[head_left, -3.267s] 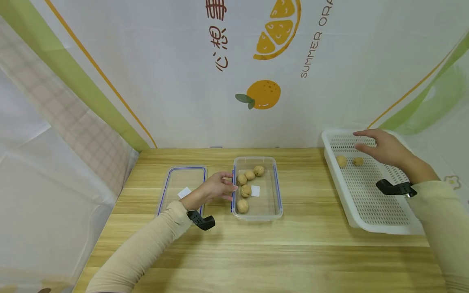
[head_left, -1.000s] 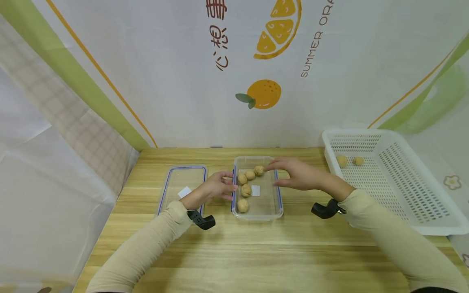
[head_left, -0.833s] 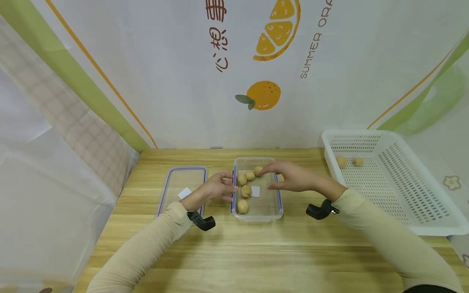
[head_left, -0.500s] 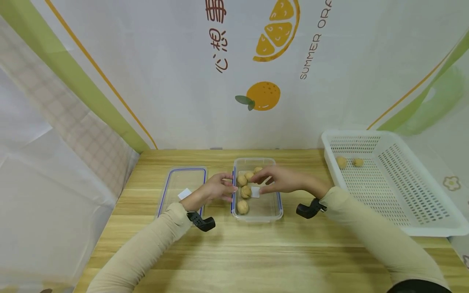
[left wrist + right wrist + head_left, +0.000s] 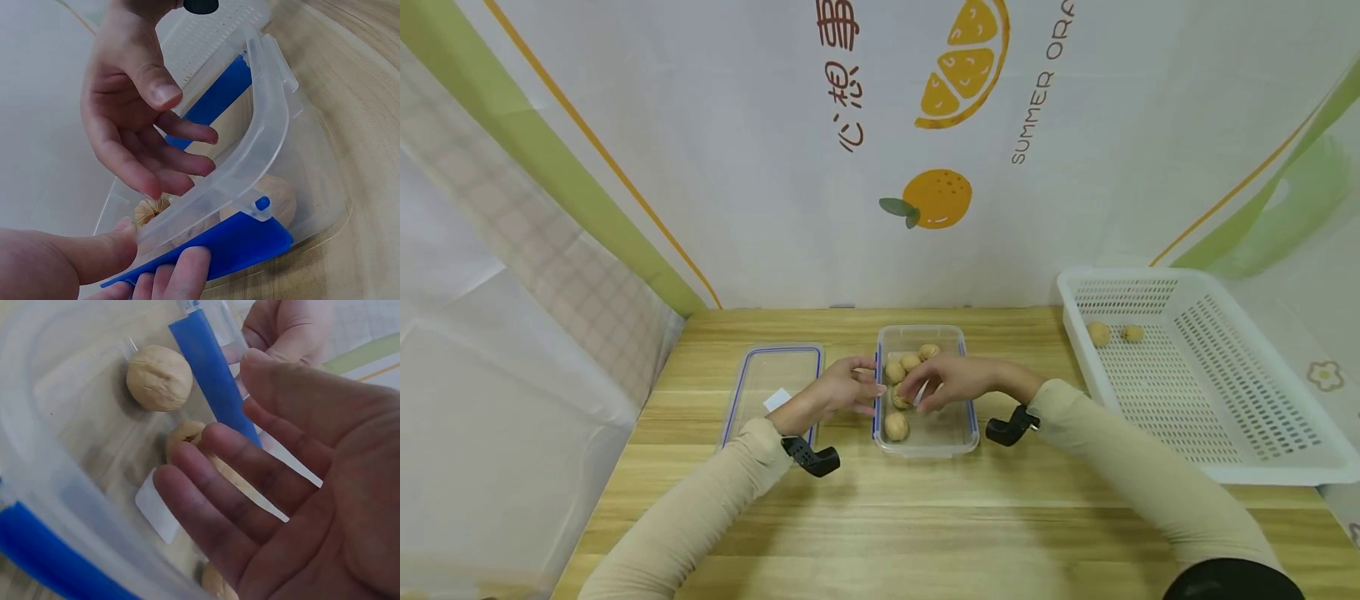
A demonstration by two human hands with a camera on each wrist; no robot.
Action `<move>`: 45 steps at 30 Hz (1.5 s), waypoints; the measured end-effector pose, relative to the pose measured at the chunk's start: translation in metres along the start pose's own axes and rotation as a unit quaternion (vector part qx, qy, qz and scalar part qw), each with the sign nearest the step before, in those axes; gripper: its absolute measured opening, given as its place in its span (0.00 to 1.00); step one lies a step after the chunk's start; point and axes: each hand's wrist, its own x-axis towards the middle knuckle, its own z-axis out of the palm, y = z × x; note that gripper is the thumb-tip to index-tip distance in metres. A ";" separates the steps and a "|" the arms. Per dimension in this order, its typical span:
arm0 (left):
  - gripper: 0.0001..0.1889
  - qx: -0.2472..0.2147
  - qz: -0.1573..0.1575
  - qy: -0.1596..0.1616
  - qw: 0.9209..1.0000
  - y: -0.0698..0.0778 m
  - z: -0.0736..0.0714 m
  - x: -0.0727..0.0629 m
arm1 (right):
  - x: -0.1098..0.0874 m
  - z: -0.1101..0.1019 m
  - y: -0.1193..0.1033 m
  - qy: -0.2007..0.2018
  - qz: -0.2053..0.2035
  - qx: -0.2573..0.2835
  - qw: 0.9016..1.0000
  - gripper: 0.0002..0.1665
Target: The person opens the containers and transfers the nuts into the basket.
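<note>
A clear plastic food container (image 5: 925, 451) with blue side latches sits mid-table, several walnuts (image 5: 897, 427) inside, mostly along its left side. My left hand (image 5: 842, 386) holds its left wall: in the left wrist view the thumb lies at the rim and the fingers are against the blue latch (image 5: 250, 247). Over the container's interior is my right hand (image 5: 958, 377), fingers spread and gently bent with nothing in them. Its fingertips overlap a middle walnut in the head view. The right wrist view shows a walnut (image 5: 159, 378) in front of those fingers, beside a white label (image 5: 156, 509).
Left of the container lies its clear lid (image 5: 775, 367) with a blue seal, partly under the left forearm. A white perforated basket (image 5: 1097, 392) stands at the right, holding two walnuts (image 5: 1099, 334). A printed curtain (image 5: 760, 208) hangs behind the table.
My right hand has come left from over the basket to the container, then farther in and toward me above the walnuts. The left hand stays at the container's left wall; the walnuts keep their places.
</note>
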 end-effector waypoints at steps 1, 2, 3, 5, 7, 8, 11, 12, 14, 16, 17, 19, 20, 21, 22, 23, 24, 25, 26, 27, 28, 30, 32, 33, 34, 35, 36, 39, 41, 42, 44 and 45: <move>0.27 0.001 0.001 0.000 1.000 -0.001 0.000 0.000 | 0.002 0.001 0.000 -0.002 0.002 -0.002 1.000 0.25; 0.27 0.002 0.003 -0.001 1.000 -0.001 0.000 0.000 | 0.004 0.002 0.001 -0.004 0.004 -0.004 1.000 0.25; 0.27 0.000 0.000 -0.001 1.000 -0.001 -0.001 0.001 | 0.005 0.003 0.000 -0.006 0.008 -0.006 1.000 0.25; 0.27 0.000 0.000 -0.001 1.000 -0.002 -0.001 0.001 | 0.009 0.005 0.000 -0.011 0.016 -0.013 1.000 0.25; 0.27 0.000 0.002 -0.004 1.000 -0.004 -0.001 0.002 | 0.013 0.007 0.000 -0.016 0.023 -0.017 0.999 0.25; 0.27 0.000 0.003 -0.005 1.000 -0.004 -0.002 0.002 | 0.015 0.007 0.000 -0.019 0.024 -0.019 0.999 0.25; 0.27 0.000 0.005 -0.007 1.000 -0.004 -0.002 0.001 | 0.020 0.010 0.000 -0.034 0.026 -0.015 0.999 0.24; 0.27 0.001 0.005 -0.008 1.000 -0.004 -0.002 0.001 | 0.021 0.010 0.000 -0.037 0.026 -0.016 0.999 0.24; 0.27 0.001 0.004 -0.010 1.000 -0.005 -0.002 0.000 | 0.023 0.011 -0.001 -0.045 0.023 -0.016 0.999 0.24; 0.27 0.002 0.006 -0.011 1.000 -0.005 -0.002 0.000 | 0.025 0.012 -0.002 -0.049 0.026 -0.018 0.998 0.24; 0.27 0.003 0.007 -0.012 1.000 -0.005 -0.003 0.000 | 0.026 0.013 -0.002 -0.050 0.027 -0.019 0.998 0.24; 0.28 0.004 0.008 -0.014 1.000 -0.005 -0.003 0.000 | 0.027 0.013 -0.004 -0.053 0.032 -0.020 0.998 0.25; 0.28 0.002 0.008 -0.013 1.000 -0.005 -0.002 0.000 | 0.028 0.013 -0.004 -0.053 0.035 -0.021 0.998 0.24; 0.28 0.002 0.009 -0.013 1.000 -0.005 -0.002 0.000 | 0.028 0.013 -0.004 -0.052 0.039 -0.022 0.998 0.24; 0.28 0.002 0.009 -0.014 1.000 -0.005 -0.002 0.000 | 0.029 0.013 -0.004 -0.053 0.041 -0.022 0.998 0.23; 0.28 0.001 0.009 -0.014 1.000 -0.005 -0.003 0.000 | 0.030 0.014 -0.004 -0.054 0.042 -0.022 0.997 0.23; 0.28 0.000 0.008 -0.014 1.000 -0.005 -0.003 0.000 | 0.031 0.014 -0.003 -0.057 0.041 -0.020 0.997 0.22; 0.28 0.000 0.008 -0.014 1.000 -0.005 -0.003 0.000 | 0.032 0.015 -0.003 -0.061 0.039 -0.015 0.997 0.21; 0.28 0.000 0.009 -0.014 1.000 -0.005 -0.003 0.001 | 0.034 0.015 -0.001 -0.066 0.038 -0.013 0.997 0.21; 0.28 0.001 0.009 -0.015 1.000 -0.005 -0.003 0.001 | 0.035 0.016 0.000 -0.069 0.036 -0.012 0.997 0.20; 0.28 0.002 0.010 -0.015 1.000 -0.005 -0.003 0.001 | 0.035 0.016 0.001 -0.073 0.035 -0.011 0.997 0.20; 0.28 0.003 0.011 -0.016 1.000 -0.005 -0.003 0.001 | 0.037 0.017 0.002 -0.078 0.034 -0.015 0.996 0.20; 0.28 0.003 0.010 -0.016 1.000 -0.005 -0.003 0.000 | 0.037 0.017 0.003 -0.077 0.032 -0.023 0.996 0.20; 0.28 0.004 0.010 -0.015 1.000 -0.004 -0.003 0.000 | 0.037 0.018 0.003 -0.075 0.029 -0.026 0.996 0.19; 0.28 0.004 0.009 -0.015 1.000 -0.004 -0.003 0.000 | 0.037 0.018 0.003 -0.074 0.027 -0.028 0.996 0.19; 0.28 0.003 0.008 -0.015 1.000 -0.004 -0.003 0.000 | 0.037 0.018 0.003 -0.073 0.026 -0.030 0.997 0.19; 0.28 0.003 0.007 -0.015 1.000 -0.004 -0.003 0.000 | 0.038 0.018 0.003 -0.073 0.024 -0.030 0.997 0.19; 0.28 0.004 0.007 -0.015 1.000 -0.003 -0.003 -0.001 | 0.039 0.018 0.004 -0.070 0.025 -0.033 0.997 0.17; 0.27 0.005 0.008 -0.015 1.000 -0.003 -0.003 -0.001 | 0.040 0.019 0.005 -0.070 0.025 -0.032 0.997 0.17; 0.27 0.005 0.008 -0.014 1.000 -0.003 -0.003 -0.001 | 0.040 0.019 0.005 -0.070 0.024 -0.031 0.997 0.16; 0.27 0.003 0.006 -0.013 1.000 -0.002 -0.003 0.000 | 0.041 0.018 0.007 -0.069 0.021 -0.027 0.997 0.15; 0.27 0.003 0.006 -0.013 1.000 -0.002 -0.003 -0.001 | 0.041 0.018 0.007 -0.069 0.020 -0.026 0.997 0.15</move>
